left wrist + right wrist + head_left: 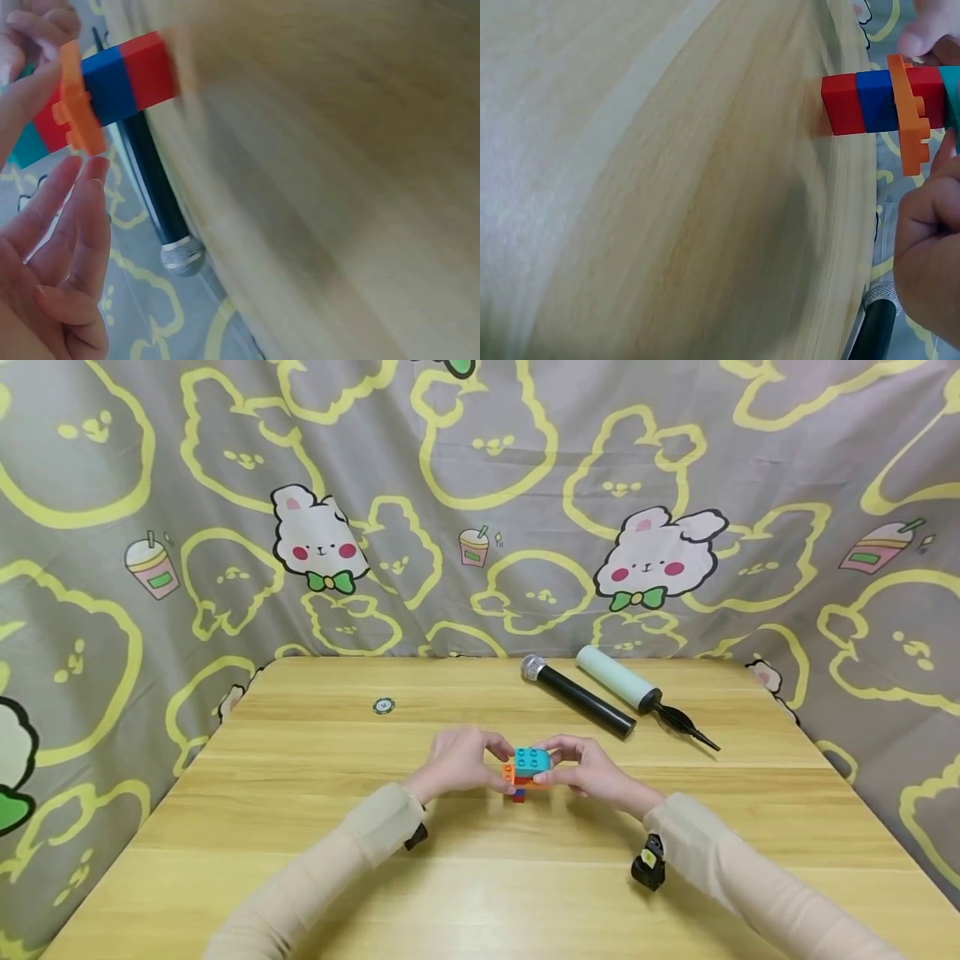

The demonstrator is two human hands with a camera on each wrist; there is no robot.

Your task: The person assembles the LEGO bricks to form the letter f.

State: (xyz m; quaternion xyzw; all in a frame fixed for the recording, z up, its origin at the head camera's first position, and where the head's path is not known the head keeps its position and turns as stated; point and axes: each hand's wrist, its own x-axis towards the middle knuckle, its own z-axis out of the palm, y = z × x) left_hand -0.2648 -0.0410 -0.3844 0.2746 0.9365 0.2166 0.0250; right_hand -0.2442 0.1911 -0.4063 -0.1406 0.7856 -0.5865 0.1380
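A small tower of toy building bricks stands upright on the table between both hands. From the base it runs red brick [151, 69], blue brick [876, 100], flat orange plate [81, 105], another red brick [925, 88] and a rounded teal brick [532, 762] on top. My left hand [459, 763] has its thumb and fingertips at opposite ends of the orange plate, which juts out past the other bricks. From the other side, my right hand [591, 772] pinches the teal brick near the top between thumb and forefinger.
A black microphone [585, 700] with a silver head lies behind the right hand. Beside it rests a pale green hand pump [617, 678] with a black nozzle. A round chip [383, 705] lies at the back left of the wooden table [480, 893]. A patterned curtain [525, 468] hangs behind.
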